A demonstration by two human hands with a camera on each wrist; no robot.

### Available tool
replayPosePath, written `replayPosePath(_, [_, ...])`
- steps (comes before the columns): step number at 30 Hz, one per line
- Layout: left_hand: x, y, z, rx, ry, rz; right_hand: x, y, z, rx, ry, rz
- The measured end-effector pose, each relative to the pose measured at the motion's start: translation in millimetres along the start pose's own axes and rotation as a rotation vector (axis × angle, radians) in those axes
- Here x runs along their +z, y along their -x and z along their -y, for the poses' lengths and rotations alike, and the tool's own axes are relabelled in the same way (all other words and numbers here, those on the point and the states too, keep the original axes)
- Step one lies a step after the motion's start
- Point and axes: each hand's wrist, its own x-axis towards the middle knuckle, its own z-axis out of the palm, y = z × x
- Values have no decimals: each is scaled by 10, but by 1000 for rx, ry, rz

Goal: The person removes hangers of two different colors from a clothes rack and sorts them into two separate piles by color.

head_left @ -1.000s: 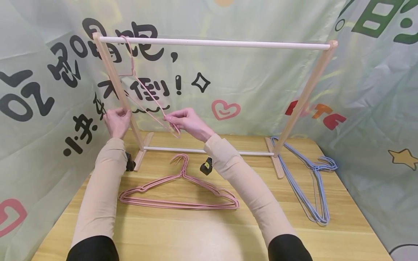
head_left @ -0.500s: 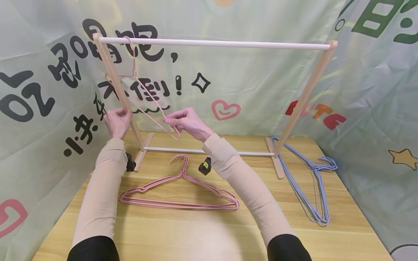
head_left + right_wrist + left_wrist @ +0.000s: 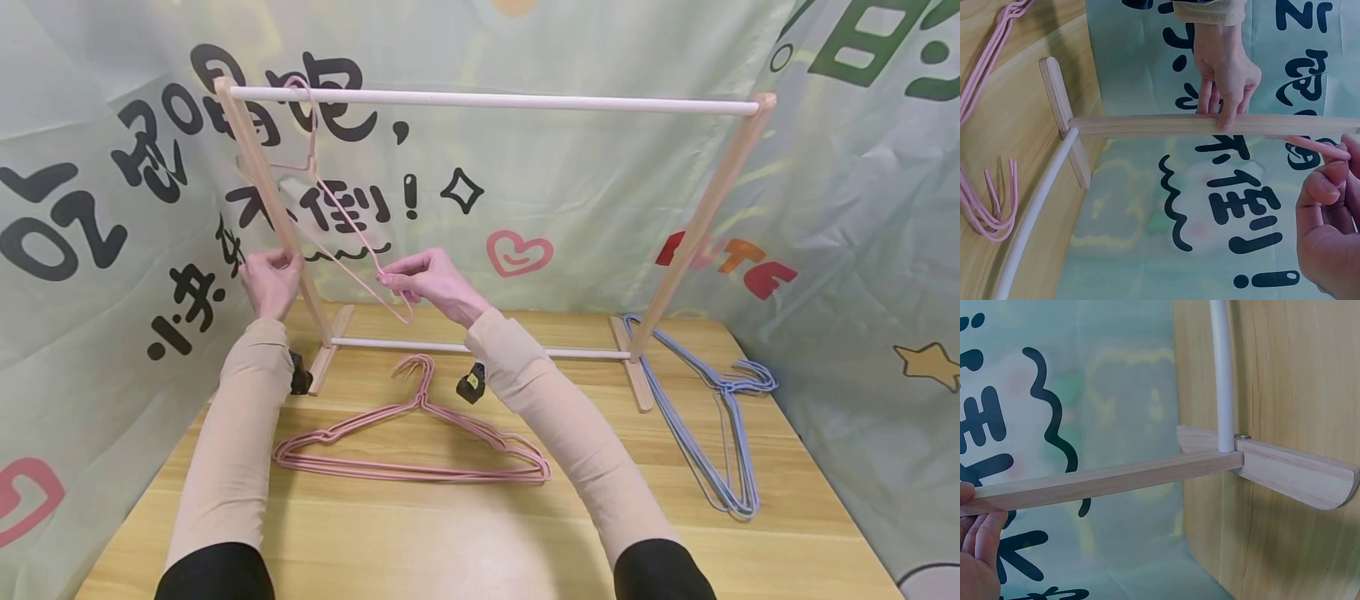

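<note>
In the head view my right hand [image 3: 437,285] pinches a pink wire hanger [image 3: 347,218] near one end, between thumb and fingers. The hanger's hook is at the white top rod [image 3: 495,100] of a clothes rack, close to its left end; its frame slants down to the right. My left hand [image 3: 270,283] grips the rack's left wooden upright [image 3: 258,162] about two-thirds of the way down. The left wrist view shows the thumb above that post [image 3: 1097,482] and the fingers below. Part of the hanger is hidden behind the upright.
Several pink hangers [image 3: 412,477] lie stacked on the wooden table [image 3: 420,542] before the rack. Blue hangers [image 3: 738,450] lie at the right, by the right foot [image 3: 636,375]. Two small black objects [image 3: 471,383] are near the rack's base. Printed fabric [image 3: 585,183] surrounds the table.
The hanger's hook has shifted slightly right along the rod and now rises a little higher above it. Both hands stay in nearly the same places, with the same holds.
</note>
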Motion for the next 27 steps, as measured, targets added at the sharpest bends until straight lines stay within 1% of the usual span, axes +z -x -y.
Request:
replayPosePath(8, [6, 4, 0, 9, 3, -12, -5, -4, -17, -14, -5, -18])
replayPosePath(11, [4, 5, -4, 4, 0, -10, -6, -6, -18, -20, -4, -22])
replayPosePath(17, [10, 11, 1, 15, -3, -13, -10, 10, -14, -28, 18, -22])
replayPosePath(23, [22, 15, 15, 38, -5, -38, -33, 29, -49, -15, 19, -28])
replayPosePath(27, [20, 3, 16, 28, -8, -26, -58, 52, -91, -9, 3, -31])
